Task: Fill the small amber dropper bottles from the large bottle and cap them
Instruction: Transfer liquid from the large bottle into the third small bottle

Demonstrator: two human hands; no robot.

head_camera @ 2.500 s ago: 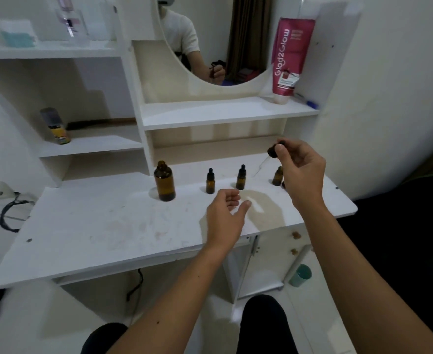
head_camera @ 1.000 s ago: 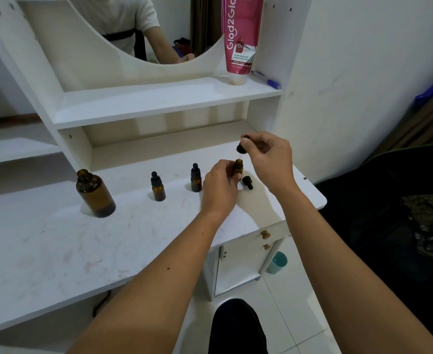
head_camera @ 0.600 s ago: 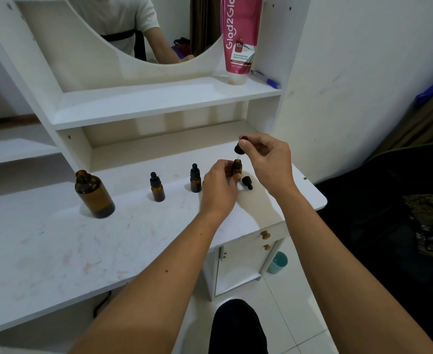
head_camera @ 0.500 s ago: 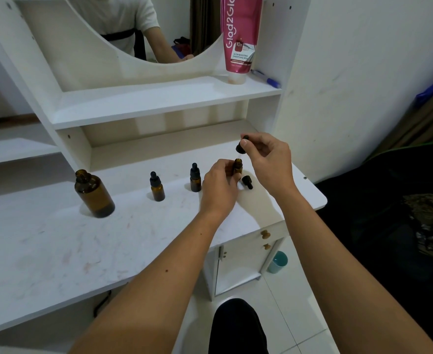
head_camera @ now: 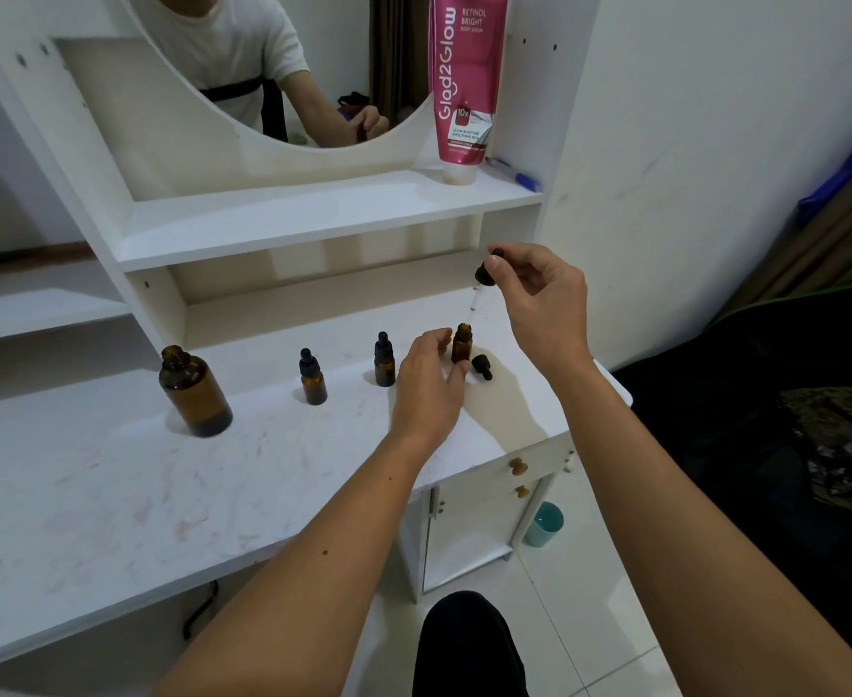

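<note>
On the white table the large amber bottle stands uncapped at the left. To its right stand two small amber bottles with black dropper caps on. A third small bottle is uncapped, and my left hand holds it between thumb and fingers. My right hand pinches a black dropper cap. Its glass pipette hangs just above that bottle's mouth. A loose black cap lies on the table beside the bottle.
A pink tube and a blue pen sit on the shelf above. The table's right edge runs just beyond the open bottle. A teal cup stands on the floor by the cabinet. A mirror hangs behind.
My right hand has lifted the dropper slightly up and to the right, so the pipette now shows above the open bottle. My left hand stays on that bottle.
</note>
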